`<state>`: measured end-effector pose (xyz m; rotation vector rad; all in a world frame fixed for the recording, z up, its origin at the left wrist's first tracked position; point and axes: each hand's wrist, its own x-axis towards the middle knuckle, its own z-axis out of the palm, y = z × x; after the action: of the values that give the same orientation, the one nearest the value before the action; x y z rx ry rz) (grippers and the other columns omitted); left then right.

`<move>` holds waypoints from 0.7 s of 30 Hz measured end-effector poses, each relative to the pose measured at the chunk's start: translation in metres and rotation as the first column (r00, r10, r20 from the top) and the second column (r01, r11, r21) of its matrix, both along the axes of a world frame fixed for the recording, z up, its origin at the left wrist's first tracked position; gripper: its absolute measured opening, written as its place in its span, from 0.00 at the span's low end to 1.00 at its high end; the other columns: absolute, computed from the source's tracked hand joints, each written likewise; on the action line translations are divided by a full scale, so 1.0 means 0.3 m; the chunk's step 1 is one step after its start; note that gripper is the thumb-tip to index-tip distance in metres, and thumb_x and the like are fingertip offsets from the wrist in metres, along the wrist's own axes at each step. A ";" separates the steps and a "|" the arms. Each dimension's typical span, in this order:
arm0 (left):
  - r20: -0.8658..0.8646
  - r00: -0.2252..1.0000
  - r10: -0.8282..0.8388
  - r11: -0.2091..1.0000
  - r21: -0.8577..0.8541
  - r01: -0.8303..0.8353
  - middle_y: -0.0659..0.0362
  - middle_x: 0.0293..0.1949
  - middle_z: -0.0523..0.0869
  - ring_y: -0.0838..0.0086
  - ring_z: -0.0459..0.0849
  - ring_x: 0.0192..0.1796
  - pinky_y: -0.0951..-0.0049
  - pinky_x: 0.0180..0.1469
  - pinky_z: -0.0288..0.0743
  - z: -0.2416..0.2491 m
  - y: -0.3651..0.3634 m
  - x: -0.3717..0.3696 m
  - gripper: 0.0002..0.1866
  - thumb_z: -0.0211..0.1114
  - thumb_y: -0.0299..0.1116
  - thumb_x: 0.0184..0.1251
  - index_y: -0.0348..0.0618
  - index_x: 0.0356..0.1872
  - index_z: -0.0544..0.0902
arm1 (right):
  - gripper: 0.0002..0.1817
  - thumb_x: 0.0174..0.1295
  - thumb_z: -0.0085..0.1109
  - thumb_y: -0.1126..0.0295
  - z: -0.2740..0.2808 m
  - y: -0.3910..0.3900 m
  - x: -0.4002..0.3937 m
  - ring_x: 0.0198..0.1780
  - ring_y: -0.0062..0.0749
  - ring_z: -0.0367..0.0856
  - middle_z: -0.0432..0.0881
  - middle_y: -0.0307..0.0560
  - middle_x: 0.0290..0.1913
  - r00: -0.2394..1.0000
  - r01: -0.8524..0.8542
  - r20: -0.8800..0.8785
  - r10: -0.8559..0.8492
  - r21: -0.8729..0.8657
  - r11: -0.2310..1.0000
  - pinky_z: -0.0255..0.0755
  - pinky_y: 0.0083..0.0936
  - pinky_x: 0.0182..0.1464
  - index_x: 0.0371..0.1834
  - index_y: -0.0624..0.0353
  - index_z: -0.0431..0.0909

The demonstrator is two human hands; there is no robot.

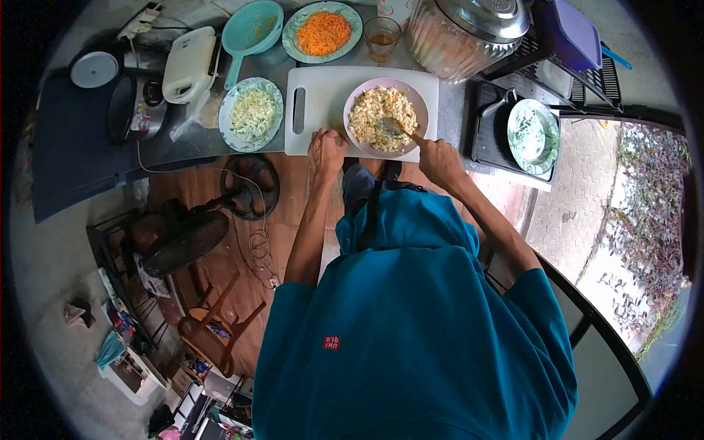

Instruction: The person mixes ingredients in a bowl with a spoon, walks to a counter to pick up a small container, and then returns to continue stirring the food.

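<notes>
- Teal shirt [411, 330] closest, filling the lower middle, behind left hand [328, 152] and right hand [440, 163].
- Grey counter [455, 110] running across, ahead of both hands and out to either side.
- White cutting board [319, 110] on it, near edge at the left hand.
- Big ribbed jar, metal-lidded [462, 48], well beyond the right hand, contents unclear through the wall.
- Lilac bowl [422, 108] on the board, between the hands, just ahead and left of the right. Holds a crumbly pale mix [372, 108], orange and green flecks.
- Plate [292, 45] of shredded orange food [323, 34], far ahead of the left hand.
- Turquoise strainer [235, 37], far ahead and left of that hand.
- Second plate [227, 132], pale green shreds [251, 116], left of the left hand, off the board.
- Left hand: knuckles up, fingers bent at the board's near edge; cannot tell if pinching it.
- Right hand: fingers closed round the handle of a spoon [391, 126], its head down in the mix.
- Drinking glass [381, 45], brownish contents, beyond the bowl from the right hand.
</notes>
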<state>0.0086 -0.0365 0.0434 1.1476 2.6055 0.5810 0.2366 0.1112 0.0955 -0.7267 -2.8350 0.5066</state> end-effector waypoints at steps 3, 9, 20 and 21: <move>0.013 0.999 0.047 0.990 0.135 -0.048 0.56 0.29 0.78 0.61 0.78 0.39 0.63 0.42 0.73 0.004 -0.003 -0.002 0.09 0.68 0.34 0.48 0.44 0.30 0.83 | 0.21 0.54 0.49 0.74 0.106 0.063 0.012 0.22 0.51 0.76 0.75 0.56 0.20 0.999 0.009 0.036 -0.006 -0.069 0.998 0.71 0.46 0.27 0.54 0.59 0.75; 0.151 0.988 -0.034 0.904 0.426 -0.034 0.59 0.26 0.77 0.66 0.77 0.33 0.67 0.38 0.72 0.147 0.102 0.108 0.05 0.69 0.30 0.50 0.43 0.27 0.83 | 0.22 0.53 0.45 0.77 0.235 0.145 -0.011 0.28 0.61 0.79 0.76 0.70 0.24 0.983 0.178 0.093 -0.157 -0.297 0.938 0.75 0.46 0.32 0.52 0.61 0.76; 0.115 0.986 -0.120 0.954 0.290 0.083 0.58 0.27 0.77 0.62 0.77 0.37 0.65 0.40 0.72 0.131 0.158 0.148 0.04 0.68 0.32 0.49 0.46 0.26 0.83 | 0.18 0.56 0.46 0.77 0.161 0.182 -0.049 0.25 0.58 0.79 0.76 0.68 0.23 0.988 0.146 0.065 -0.138 -0.150 0.978 0.74 0.45 0.30 0.49 0.60 0.79; 0.122 0.984 -0.132 0.960 0.261 0.097 0.58 0.28 0.77 0.62 0.77 0.38 0.65 0.41 0.72 0.131 0.147 0.141 0.04 0.68 0.32 0.49 0.46 0.27 0.84 | 0.18 0.56 0.46 0.77 0.147 0.192 -0.058 0.25 0.58 0.79 0.76 0.68 0.23 0.988 0.147 0.064 -0.139 -0.154 0.977 0.74 0.45 0.30 0.49 0.60 0.79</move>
<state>0.0510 0.0077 0.0827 1.2730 2.3793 0.9550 0.2193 0.1690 0.1397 -0.9787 -2.7865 0.7050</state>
